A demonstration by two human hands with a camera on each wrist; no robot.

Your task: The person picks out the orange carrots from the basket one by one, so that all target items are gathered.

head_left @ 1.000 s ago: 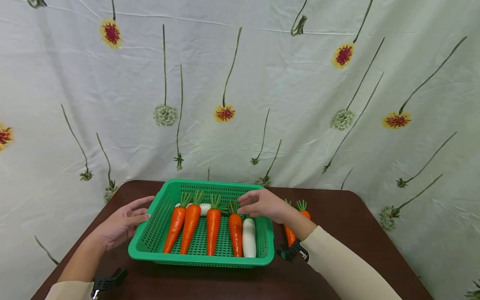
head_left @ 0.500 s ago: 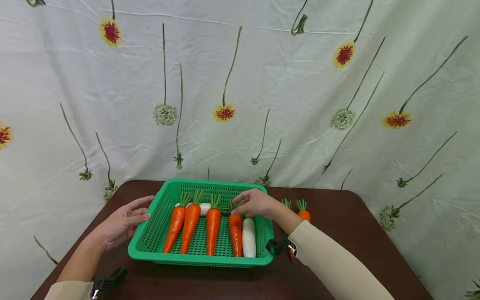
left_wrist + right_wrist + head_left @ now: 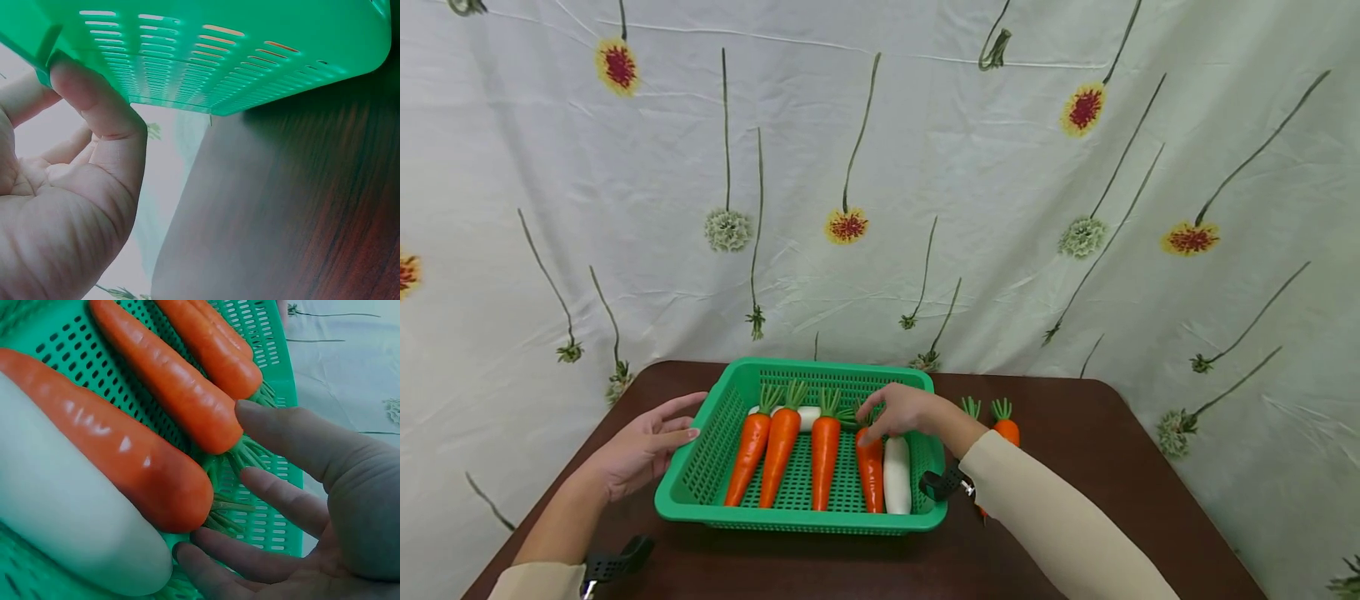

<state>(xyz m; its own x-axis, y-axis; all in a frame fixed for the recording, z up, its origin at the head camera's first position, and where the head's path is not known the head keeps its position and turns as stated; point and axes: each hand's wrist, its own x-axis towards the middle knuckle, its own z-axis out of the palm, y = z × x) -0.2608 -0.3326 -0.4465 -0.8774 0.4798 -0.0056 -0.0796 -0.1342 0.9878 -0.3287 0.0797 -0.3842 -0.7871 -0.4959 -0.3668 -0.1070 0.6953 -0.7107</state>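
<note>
The right hand [image 3: 912, 410] hangs over the basket [image 3: 790, 519], thumb and fingers spread, holding nothing. Just below them lies a carrot [image 3: 870, 475], leafy end nearest, a radish [image 3: 897, 479] beside it. A clean hold would need thumb and fingertips either side of the carrot's thick end, clear of the radish. Farther off, the left hand [image 3: 636, 450], fingers loosely apart, touches the basket, likely steadying it.
</note>
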